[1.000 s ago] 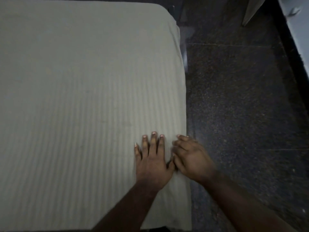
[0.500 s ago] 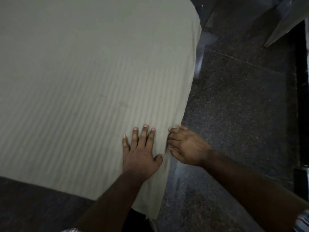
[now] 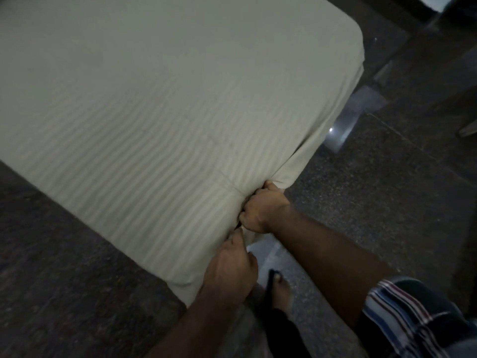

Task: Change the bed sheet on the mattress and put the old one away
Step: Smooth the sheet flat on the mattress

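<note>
In the head view, the sheet (image 3: 160, 120) is seen stretched over the mattress, pale, faintly striped and smooth, its long axis running away up-left from the hands. Its near side edge is gripped by both: the right hand (image 3: 260, 210) is curled round a bunched fold, and the left hand (image 3: 229, 270), just beside and nearer the corner, pinches the hem.

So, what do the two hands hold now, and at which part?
Both the left hand and right hand grip the bed sheet at its near side edge, by the corner.
</note>
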